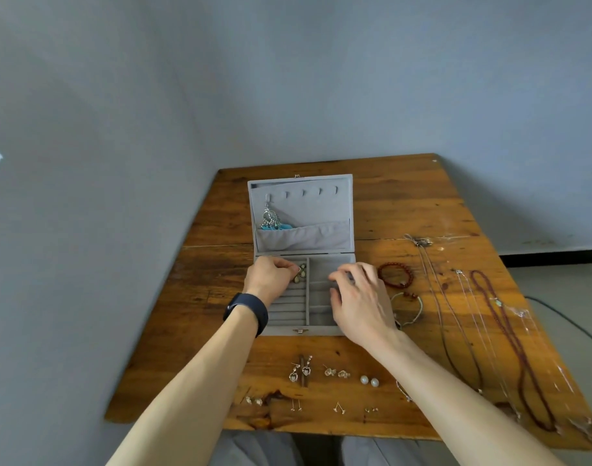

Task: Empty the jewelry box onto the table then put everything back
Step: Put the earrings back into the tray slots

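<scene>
- Jewelry box [281, 330] sits open in the middle of the wooden table [405, 203], a bit to the left, with its lid [308, 206] standing up on the far side.
- One dangly silver earring [270, 217] hangs off a hook inside the lid, right above the lid's pocket, with something turquoise beside it.
- Left hand [271, 279] is in the far-left compartment, fingers curled in and pinching at some small pale earrings [299, 274] there. It has a black wristband [249, 309] on that wrist.
- Right hand [358, 297] hovers over the right-side compartments with fingers spread and bent down. Honestly I can't tell if it's got anything in it.
- A red bead bracelet [395, 274] lies just right of the box, with a thin cord bracelet [410, 307] nearer.
- Several long necklaces [509, 331] are stretched out near-to-far along the right side of the table.
- The near edge has small earring pairs laid out: heart-shaped ones [299, 371], pearl studs [369, 381], and a few tiny ones I can't make out.
</scene>
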A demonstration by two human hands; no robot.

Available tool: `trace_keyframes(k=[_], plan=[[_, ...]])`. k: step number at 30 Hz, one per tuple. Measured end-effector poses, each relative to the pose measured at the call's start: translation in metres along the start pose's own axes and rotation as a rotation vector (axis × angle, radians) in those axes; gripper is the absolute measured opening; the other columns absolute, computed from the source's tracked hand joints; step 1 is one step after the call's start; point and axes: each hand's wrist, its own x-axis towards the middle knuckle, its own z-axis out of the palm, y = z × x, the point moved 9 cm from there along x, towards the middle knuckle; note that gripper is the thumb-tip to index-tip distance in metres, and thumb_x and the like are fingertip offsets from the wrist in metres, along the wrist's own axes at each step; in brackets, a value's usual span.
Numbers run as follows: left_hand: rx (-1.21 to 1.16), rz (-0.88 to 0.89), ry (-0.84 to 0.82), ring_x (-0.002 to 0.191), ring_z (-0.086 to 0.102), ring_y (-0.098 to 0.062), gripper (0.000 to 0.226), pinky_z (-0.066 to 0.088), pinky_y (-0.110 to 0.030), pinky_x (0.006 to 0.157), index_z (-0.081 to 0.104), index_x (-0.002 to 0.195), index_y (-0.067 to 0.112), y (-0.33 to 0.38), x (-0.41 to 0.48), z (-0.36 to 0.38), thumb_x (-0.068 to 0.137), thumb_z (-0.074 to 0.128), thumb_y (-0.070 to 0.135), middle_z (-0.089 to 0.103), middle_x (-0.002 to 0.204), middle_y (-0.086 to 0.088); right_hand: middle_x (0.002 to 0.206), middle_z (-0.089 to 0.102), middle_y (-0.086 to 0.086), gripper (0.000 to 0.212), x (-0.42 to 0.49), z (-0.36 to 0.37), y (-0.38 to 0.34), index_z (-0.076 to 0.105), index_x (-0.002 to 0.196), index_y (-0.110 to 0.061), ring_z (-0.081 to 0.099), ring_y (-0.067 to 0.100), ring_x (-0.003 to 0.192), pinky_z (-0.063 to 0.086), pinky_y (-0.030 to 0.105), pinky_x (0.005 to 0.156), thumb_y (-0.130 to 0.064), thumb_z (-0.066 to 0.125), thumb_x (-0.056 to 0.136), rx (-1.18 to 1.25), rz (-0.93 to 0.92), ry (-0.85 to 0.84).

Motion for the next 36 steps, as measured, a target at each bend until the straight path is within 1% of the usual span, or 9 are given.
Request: trace_keyframes(k=[5, 10, 13, 19, 22, 25, 31, 34, 36], plan=[[-0.033, -0.048, 0.024, 0.078, 0.058, -0.004, 0.015, 0.043, -0.02, 0.056, 0.07, 0.076, 0.031, -0.0033, 0.0014, -0.0013, 0.091, 0.07, 0.034, 0.068, 0.084, 0.011, 0.119, 0.061, 0.003, 0.023, -0.001, 0.0006, -0.0006, 0.068, 0.11, -0.018, 0.049, 0.026, 0.118, 0.051, 0.039, 0.081, -0.023, 0.065, 0.087, 0.002, 0.001, 0.005], [-0.016, -0.075, 0.033, 0.08, 0.058, -0.009, 0.018, 0.044, -0.022, 0.063, 0.069, 0.074, 0.033, -0.0019, 0.0039, -0.0013, 0.091, 0.07, 0.032, 0.068, 0.088, 0.008, 0.12, 0.061, 0.004, 0.024, -0.0005, 0.0008, -0.0012, 0.068, 0.11, -0.018, 0.049, 0.027, 0.119, 0.05, 0.04, 0.082, -0.022, 0.065, 0.087, -0.001, 0.007, -0.01], [-0.02, -0.076, 0.045, 0.078, 0.058, -0.006, 0.018, 0.043, -0.021, 0.057, 0.069, 0.073, 0.033, -0.0019, 0.0042, -0.002, 0.091, 0.071, 0.032, 0.069, 0.088, 0.009, 0.12, 0.061, 0.005, 0.024, -0.0004, -0.0003, -0.0017, 0.068, 0.111, -0.017, 0.049, 0.027, 0.119, 0.05, 0.041, 0.082, -0.021, 0.065, 0.087, 0.002, 0.006, -0.011], [0.005, -0.05, 0.151, 0.075, 0.061, -0.008, 0.015, 0.045, -0.023, 0.057, 0.069, 0.076, 0.034, -0.0018, -0.001, -0.0027, 0.091, 0.068, 0.033, 0.067, 0.083, 0.013, 0.121, 0.062, 0.005, 0.025, -0.0005, -0.0011, -0.0023, 0.067, 0.112, -0.017, 0.048, 0.027, 0.122, 0.051, 0.042, 0.085, -0.023, 0.062, 0.089, 0.004, 0.002, -0.019], [0.012, -0.044, 0.181, 0.074, 0.061, -0.011, 0.005, 0.049, -0.025, 0.06, 0.065, 0.087, 0.032, -0.0023, -0.0032, -0.0032, 0.091, 0.066, 0.034, 0.064, 0.085, 0.01, 0.117, 0.067, 0.004, 0.026, -0.001, -0.0021, -0.0039, 0.07, 0.113, -0.015, 0.05, 0.029, 0.123, 0.053, 0.044, 0.084, -0.021, 0.063, 0.088, 0.011, -0.017, -0.016], [0.006, -0.056, 0.177, 0.08, 0.062, -0.018, 0.017, 0.054, -0.032, 0.071, 0.058, 0.1, 0.03, -0.0039, -0.0034, -0.0037, 0.089, 0.069, 0.037, 0.061, 0.091, 0.004, 0.111, 0.072, 0.004, 0.027, -0.0025, -0.004, -0.0057, 0.072, 0.112, -0.015, 0.053, 0.031, 0.123, 0.053, 0.045, 0.084, -0.02, 0.065, 0.087, 0.004, -0.033, -0.006], [0.053, -0.069, 0.116, 0.074, 0.057, -0.012, 0.011, 0.044, -0.026, 0.062, 0.07, 0.095, 0.026, -0.0012, -0.0006, -0.0014, 0.091, 0.064, 0.034, 0.066, 0.088, 0.003, 0.109, 0.073, 0.003, 0.027, -0.0031, -0.0043, -0.0059, 0.073, 0.112, -0.015, 0.053, 0.031, 0.124, 0.053, 0.045, 0.085, -0.019, 0.066, 0.086, -0.013, -0.03, -0.005], [0.062, -0.077, 0.1, 0.071, 0.057, -0.014, 0.013, 0.041, -0.024, 0.056, 0.066, 0.082, 0.026, 0.0005, -0.0019, -0.001, 0.092, 0.06, 0.032, 0.062, 0.08, 0.003, 0.109, 0.073, 0.004, 0.027, -0.0031, -0.003, -0.0052, 0.073, 0.111, -0.014, 0.054, 0.031, 0.123, 0.054, 0.045, 0.084, -0.018, 0.066, 0.086, -0.017, -0.026, -0.002], [0.074, -0.077, 0.098, 0.07, 0.057, -0.014, 0.014, 0.039, -0.023, 0.054, 0.066, 0.083, 0.025, 0.0018, -0.0029, -0.0023, 0.093, 0.058, 0.031, 0.062, 0.08, 0.002, 0.11, 0.073, 0.004, 0.027, -0.0033, -0.002, -0.004, 0.073, 0.112, -0.014, 0.054, 0.031, 0.123, 0.054, 0.045, 0.085, -0.019, 0.065, 0.086, -0.019, -0.026, -0.004]])
